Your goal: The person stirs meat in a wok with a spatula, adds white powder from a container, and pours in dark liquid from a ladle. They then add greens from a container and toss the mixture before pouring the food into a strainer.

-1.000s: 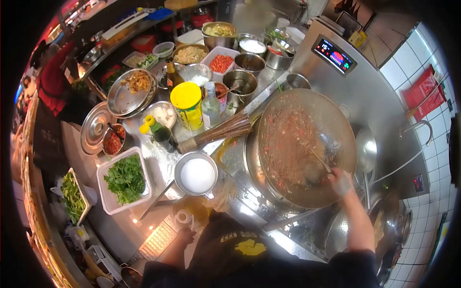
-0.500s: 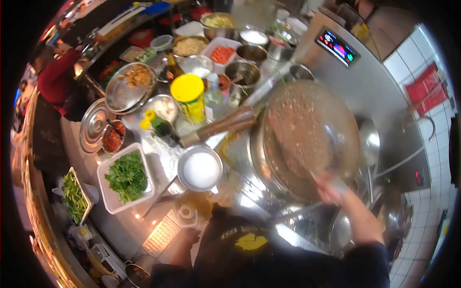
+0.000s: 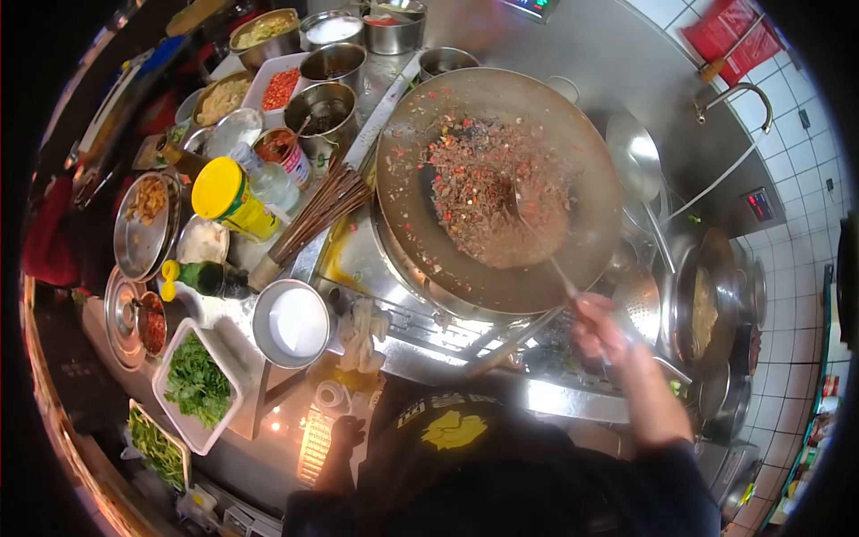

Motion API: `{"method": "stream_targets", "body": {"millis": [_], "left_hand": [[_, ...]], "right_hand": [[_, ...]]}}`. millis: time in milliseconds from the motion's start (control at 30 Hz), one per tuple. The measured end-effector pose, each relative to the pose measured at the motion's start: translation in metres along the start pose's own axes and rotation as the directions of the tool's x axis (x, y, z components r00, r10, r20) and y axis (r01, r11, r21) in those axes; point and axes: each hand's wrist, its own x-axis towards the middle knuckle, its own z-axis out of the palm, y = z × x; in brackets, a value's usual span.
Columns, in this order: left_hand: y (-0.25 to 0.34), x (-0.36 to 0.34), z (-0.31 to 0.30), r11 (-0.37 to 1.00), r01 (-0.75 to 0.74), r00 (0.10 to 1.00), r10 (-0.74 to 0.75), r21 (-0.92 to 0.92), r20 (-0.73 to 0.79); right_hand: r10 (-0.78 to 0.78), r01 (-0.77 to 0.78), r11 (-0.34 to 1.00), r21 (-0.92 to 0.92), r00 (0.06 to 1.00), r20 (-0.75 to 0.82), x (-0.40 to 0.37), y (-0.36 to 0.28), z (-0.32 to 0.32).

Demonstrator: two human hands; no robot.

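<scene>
My right hand (image 3: 601,329) is closed around the handle of a long ladle (image 3: 557,267), whose head lies among the food and is partly covered. Chopped dark meat with red pepper bits (image 3: 483,183) fills the middle of a large wok (image 3: 407,242) on the stove. Low at my left side hangs my left hand (image 3: 347,433), in shadow, fingers loosely bent and apart with nothing seen in them. Closest to it is a pale bottle (image 3: 333,398), which it does not visibly hold. A pot of white contents (image 3: 298,320) stands beyond.
Left of the wok are a bamboo brush (image 3: 315,210), a yellow-lidded tub (image 3: 224,192), a green bottle (image 3: 206,278) and a tray of leafy greens (image 3: 199,376). A large ladle (image 3: 633,161) and strainer (image 3: 637,300) lie right. A tap (image 3: 761,103) is behind.
The view has swung right and down, so the wok appears higher and further left. Steam or blur over the food has thinned. My right hand keeps hold of the ladle; my left stays low.
</scene>
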Motion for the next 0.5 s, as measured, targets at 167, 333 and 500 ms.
{"method": "stream_targets", "body": {"millis": [167,333,500], "left_hand": [[0.032,0.005,0.017,0.997,-0.055,0.998,0.053,0.056,0.043],[0.04,-0.013,0.03,0.999,-0.042,0.999,0.042,0.015,-0.026],[0.013,-0.007,0.013,0.996,0.016,1.0,-0.015,0.092,-0.01]], "right_hand": [[-0.609,-0.002,-0.074,-0.997,0.792,0.044,-0.049,-0.067,-0.076],[-0.545,-0.209,-0.242,-0.948,0.837,-0.046,0.036,-0.122,-0.036],[-0.54,-0.163,-0.294,-0.942,0.841,0.023,0.032,-0.105,0.006]]}}
